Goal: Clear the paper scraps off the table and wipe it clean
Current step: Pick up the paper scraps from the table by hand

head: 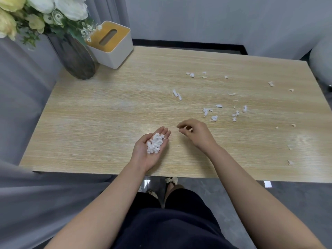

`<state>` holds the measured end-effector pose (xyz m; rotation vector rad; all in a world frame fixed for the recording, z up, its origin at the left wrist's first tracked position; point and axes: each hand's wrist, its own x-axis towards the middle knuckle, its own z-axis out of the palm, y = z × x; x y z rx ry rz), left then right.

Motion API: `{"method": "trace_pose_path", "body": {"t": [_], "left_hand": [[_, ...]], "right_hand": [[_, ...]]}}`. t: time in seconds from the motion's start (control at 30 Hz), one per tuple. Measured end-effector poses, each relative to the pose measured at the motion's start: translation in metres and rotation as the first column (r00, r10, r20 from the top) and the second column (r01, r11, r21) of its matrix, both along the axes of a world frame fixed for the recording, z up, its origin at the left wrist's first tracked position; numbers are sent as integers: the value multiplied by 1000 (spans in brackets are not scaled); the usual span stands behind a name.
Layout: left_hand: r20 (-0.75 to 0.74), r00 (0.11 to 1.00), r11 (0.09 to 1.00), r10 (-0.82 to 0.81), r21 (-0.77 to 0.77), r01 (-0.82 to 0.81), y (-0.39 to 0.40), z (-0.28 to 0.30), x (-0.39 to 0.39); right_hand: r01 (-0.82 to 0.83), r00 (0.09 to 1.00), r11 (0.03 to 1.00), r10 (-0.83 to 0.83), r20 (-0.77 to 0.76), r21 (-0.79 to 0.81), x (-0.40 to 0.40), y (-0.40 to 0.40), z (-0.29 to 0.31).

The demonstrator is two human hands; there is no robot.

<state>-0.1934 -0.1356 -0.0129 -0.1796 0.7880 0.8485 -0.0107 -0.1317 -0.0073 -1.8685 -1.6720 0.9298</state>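
Scraps gathered in your palm, more left on the counter (107, 108).
Your left hand (150, 150) cups paper scraps (154, 143), fingers straight; your right hand (195, 133) hovers, fingers loosely curled, empty. Loose scraps (213, 112) lie centre-right.

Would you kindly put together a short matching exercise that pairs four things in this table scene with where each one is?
Things:
1. pile of scraps
2. tissue box
3. loose scraps
4. vase

Places:
A. far left corner of the table, right of the flowers
B. scattered on the right half of the table
C. in the upturned palm of the left hand
D. at the table's left edge, holding flowers

Pairs: 1-C, 2-A, 3-B, 4-D
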Motion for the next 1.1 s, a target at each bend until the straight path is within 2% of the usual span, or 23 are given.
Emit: {"method": "trace_pose_path", "body": {"t": [0.1,0.2,0.33,0.7,0.87,1.0,1.1], "left_hand": [[18,1000,1000,10,-4,-10,-2,-2,-1],[14,1000,1000,11,2,-11,-5,-4,-2],[29,1000,1000,13,-1,-13,-8,-6,-2],[13,1000,1000,1,-7,-1,-8,-11,-3],[-14,1000,1000,1,-6,-1,-6,-17,-4],[-12,1000,1000,4,-23,-4,-4,-20,0],[5,1000,1000,2,-17,-2,-1,-17,6]], "right_hand": [[-50,985,986,75,157,-161,7,-9,-23],[-34,976,975,80,204,-221,4,-17,-40],[1,978,984,36,207,-177,-2,-21,-51],[-83,953,984,125,277,-157,-3,-22,-56],[-41,979,992,63,194,-117,-2,-23,-49],[15,997,1000,-13,80,-20,-3,-21,-33],[9,1000,998,-10,19,59,-7,-19,-17]]}}
